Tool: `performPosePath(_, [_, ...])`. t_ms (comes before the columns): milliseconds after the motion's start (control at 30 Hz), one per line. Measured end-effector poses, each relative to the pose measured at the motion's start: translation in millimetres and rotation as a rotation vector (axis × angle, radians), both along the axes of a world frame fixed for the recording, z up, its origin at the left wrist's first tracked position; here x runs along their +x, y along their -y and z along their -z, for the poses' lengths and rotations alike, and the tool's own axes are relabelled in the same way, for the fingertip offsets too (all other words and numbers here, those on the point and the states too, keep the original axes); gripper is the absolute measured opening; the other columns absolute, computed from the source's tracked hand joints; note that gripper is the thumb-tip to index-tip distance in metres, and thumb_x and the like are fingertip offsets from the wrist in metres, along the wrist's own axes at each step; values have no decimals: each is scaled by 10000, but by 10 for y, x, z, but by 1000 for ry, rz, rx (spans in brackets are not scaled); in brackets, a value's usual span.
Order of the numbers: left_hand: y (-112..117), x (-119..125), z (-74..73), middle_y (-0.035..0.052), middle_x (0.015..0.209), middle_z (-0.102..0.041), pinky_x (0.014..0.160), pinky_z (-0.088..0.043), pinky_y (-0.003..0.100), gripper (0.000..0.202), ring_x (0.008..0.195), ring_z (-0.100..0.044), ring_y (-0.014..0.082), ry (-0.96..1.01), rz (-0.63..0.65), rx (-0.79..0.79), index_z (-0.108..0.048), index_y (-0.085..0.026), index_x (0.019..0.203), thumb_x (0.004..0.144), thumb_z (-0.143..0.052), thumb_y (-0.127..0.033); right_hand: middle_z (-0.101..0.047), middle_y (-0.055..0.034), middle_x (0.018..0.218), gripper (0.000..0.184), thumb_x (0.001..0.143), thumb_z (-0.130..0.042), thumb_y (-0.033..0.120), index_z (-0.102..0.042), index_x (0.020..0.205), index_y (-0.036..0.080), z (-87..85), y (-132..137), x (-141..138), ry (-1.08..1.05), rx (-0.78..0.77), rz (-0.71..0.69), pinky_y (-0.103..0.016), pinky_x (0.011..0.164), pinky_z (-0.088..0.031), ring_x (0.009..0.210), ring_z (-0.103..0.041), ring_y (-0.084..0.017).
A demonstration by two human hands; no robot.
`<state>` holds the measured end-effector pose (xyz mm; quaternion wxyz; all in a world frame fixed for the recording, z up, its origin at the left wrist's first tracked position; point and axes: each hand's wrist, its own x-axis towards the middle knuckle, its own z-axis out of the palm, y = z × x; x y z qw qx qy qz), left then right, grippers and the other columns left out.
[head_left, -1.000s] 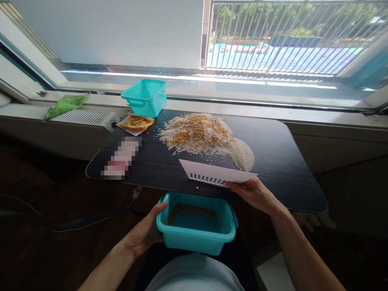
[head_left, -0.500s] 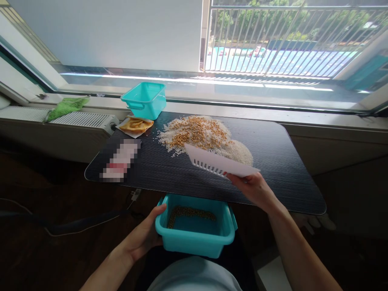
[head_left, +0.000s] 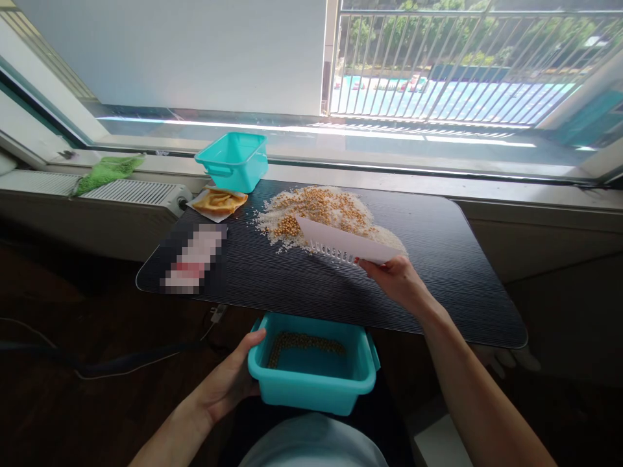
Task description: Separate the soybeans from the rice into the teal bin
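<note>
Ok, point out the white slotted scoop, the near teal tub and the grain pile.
white slotted scoop [head_left: 350,243]: head view, on its plain white face above the slots.
near teal tub [head_left: 311,392]: head view, on its front wall.
grain pile [head_left: 318,206]: head view, on the beans at its middle.

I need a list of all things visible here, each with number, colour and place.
table: 1, black, under the window
grain pile: 1, white rice with yellow beans, mid-table
scoop: 1, white, slotted, at the pile's near edge
far bin: 1, teal, table's back left corner
near bin: 1, teal, below the table's near edge, beans inside
yellow cloth: 1, beside the far bin
green cloth: 1, on the radiator
radiator: 1, white, left of the table
blurred item: 1, pinkish, left on the table
left hand: 1, holds the near bin's left side
right hand: 1, holds the scoop
</note>
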<state>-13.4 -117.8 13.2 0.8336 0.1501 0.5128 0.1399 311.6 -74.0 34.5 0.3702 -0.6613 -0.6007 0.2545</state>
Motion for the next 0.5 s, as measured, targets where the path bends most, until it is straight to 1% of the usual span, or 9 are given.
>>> performPosePath(100, [-5, 2, -11, 113, 1261, -652, 895, -479, 416, 738, 1182, -569, 323, -4, -8, 9, -397, -220, 1413, 799, -536, -605, -716, -38, 784, 347, 809, -603, 448, -741, 914, 148, 4, 19, 17, -18, -7, -3, -267, 597, -475, 727, -644, -206])
performPosePath(200, [-5, -3, -16, 112, 1266, -649, 903, -474, 422, 743, 1183, -568, 326, 7, -7, 6, -395, -225, 1415, 793, -546, -603, -724, -37, 800, 332, 806, -610, 431, -747, 930, 156, -35, 29, -19, -17, -10, -13, -273, 616, -490, 749, -654, -215])
performPosePath(367, [-4, -13, -17, 108, 1265, -651, 913, -466, 420, 743, 1200, -555, 324, 4, -9, -4, -393, -228, 1413, 790, -550, -601, -744, -34, 869, 351, 820, -595, 411, -741, 1017, 160, -141, 36, -166, -108, -49, -119, -300, 705, -536, 817, -675, -237])
performPosePath(500, [-9, -27, -12, 105, 1260, -655, 918, -464, 421, 748, 1204, -553, 322, 2, -28, -5, -387, -225, 1414, 783, -570, -583, -750, -45, 921, 356, 829, -595, 406, -735, 1037, 154, -130, 43, -234, -128, -78, -207, -321, 750, -545, 854, -685, -251])
